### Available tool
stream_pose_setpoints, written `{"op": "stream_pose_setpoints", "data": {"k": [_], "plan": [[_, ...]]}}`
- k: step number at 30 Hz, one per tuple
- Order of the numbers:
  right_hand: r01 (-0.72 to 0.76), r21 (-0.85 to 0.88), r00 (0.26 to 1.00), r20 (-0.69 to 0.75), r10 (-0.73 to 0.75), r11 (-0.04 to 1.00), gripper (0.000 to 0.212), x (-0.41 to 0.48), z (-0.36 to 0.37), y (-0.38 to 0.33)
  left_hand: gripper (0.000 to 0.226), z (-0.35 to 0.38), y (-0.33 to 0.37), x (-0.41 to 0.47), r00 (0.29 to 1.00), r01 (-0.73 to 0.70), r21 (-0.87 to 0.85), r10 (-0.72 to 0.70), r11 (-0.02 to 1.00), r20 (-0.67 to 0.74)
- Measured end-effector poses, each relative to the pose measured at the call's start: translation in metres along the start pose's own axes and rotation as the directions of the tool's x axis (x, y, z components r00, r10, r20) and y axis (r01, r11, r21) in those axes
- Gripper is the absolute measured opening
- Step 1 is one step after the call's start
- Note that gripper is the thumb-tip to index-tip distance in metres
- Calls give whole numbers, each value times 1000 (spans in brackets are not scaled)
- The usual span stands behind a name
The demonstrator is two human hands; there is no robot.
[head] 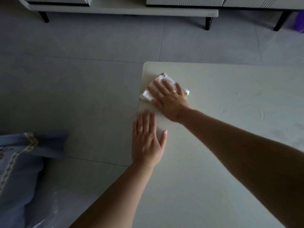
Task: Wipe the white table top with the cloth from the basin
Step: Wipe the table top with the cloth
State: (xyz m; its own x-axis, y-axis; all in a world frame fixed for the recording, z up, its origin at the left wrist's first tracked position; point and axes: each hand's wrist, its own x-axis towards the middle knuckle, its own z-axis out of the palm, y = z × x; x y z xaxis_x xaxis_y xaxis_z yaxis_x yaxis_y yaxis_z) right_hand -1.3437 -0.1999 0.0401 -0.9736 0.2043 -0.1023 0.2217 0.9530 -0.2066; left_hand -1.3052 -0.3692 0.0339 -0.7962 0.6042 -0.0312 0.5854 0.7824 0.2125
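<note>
The white table top [230, 129] fills the right half of the view, with its rounded far left corner near the middle. A white cloth [162, 79] with a patterned edge lies near that corner, by the left edge. My right hand [169, 100] presses flat on the cloth, fingers spread over it. My left hand [147, 142] rests flat on the table's left edge, fingers apart, holding nothing. Faint wet streaks show on the table at the right. No basin is in view.
Grey tiled floor [82, 79] lies left of and beyond the table. A low white cabinet [125, 9] on black legs stands at the back. A blue cushion [19, 170] with patterned trim sits at the lower left.
</note>
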Motion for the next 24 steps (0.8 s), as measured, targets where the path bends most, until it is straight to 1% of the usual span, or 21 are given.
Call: {"op": "stream_pose_setpoints", "data": {"k": [1, 2, 4, 5, 6, 7, 8, 9, 11, 13, 15, 16, 17, 18, 19, 21, 22, 23, 24], "plan": [[-48, 2, 999, -12, 48, 999, 51, 6, -4, 15, 70, 0, -1, 0, 1000, -5, -4, 5, 1000, -2], [-137, 29, 990, -17, 138, 990, 51, 12, -7, 28, 71, 1, -1, -1, 1000, -7, -3, 7, 1000, -3], [-342, 104, 938, -16, 346, 934, 51, 24, -11, 41, 71, 2, -2, -1, 1000, -5, 9, 5, 1000, -1], [-418, 129, 905, -22, 424, 899, 51, 29, -11, 37, 71, 2, -1, -1, 1000, -2, 13, 3, 1000, -3], [-468, 145, 879, -27, 476, 872, 52, 34, -9, 27, 71, 3, -1, -1, 1000, 1, 14, -1, 1000, -3], [-486, 158, 868, -28, 496, 860, 52, 37, -8, 13, 71, 2, -1, -2, 1000, 4, 14, -4, 1000, -1], [-462, 166, 881, -27, 473, 871, 52, 41, -6, -1, 71, 2, -1, -2, 1000, 5, 13, -5, 1000, 0], [-399, 165, 912, -25, 409, 902, 51, 44, -3, -15, 71, 2, 0, -2, 1000, 6, 11, -6, 1000, -1], [-212, 136, 977, -3, 214, 968, 50, 49, -1, -33, 71, 1, 0, -2, 1000, 5, 7, -5, 1000, 1], [-62, 75, 998, 27, 60, 995, 50, 53, -3, -31, 71, 1, 0, -1, 1000, 3, 5, -3, 1000, 0], [9, 0, 999, 47, -9, 1000, 51, 58, -7, -13, 71, 0, 0, -1, 1000, 4, 8, -4, 1000, 2], [-9, -10, 999, 42, 10, 1000, 52, 60, -10, 0, 71, 0, 0, -1, 1000, 5, 11, -5, 1000, 4], [-72, 4, 997, 25, 72, 997, 52, 61, -13, 15, 71, 0, 0, -1, 1000, 5, 13, -5, 1000, 7], [-170, 28, 985, 3, 170, 985, 52, 61, -16, 32, 72, 0, -1, -2, 1000, 5, 13, -5, 1000, 10], [-287, 57, 958, -16, 288, 956, 52, 60, -20, 50, 72, 0, -1, -2, 1000, 3, 13, -4, 1000, 15], [-508, 134, 856, -29, 515, 851, 53, 53, -24, 73, 72, 0, -1, -1, 1000, 2, 13, -2, 1000, 17], [-584, 169, 803, -22, 595, 794, 53, 49, -24, 73, 72, 1, -1, -1, 1000, 2, 15, -2, 1000, 16], [-628, 186, 767, -16, 642, 755, 53, 45, -23, 66, 72, 1, 0, -1, 1000, 2, 16, -2, 1000, 17], [-638, 187, 758, -17, 652, 747, 53, 42, -21, 54, 72, 0, 0, -1, 1000, 2, 16, -2, 1000, 17]]}}
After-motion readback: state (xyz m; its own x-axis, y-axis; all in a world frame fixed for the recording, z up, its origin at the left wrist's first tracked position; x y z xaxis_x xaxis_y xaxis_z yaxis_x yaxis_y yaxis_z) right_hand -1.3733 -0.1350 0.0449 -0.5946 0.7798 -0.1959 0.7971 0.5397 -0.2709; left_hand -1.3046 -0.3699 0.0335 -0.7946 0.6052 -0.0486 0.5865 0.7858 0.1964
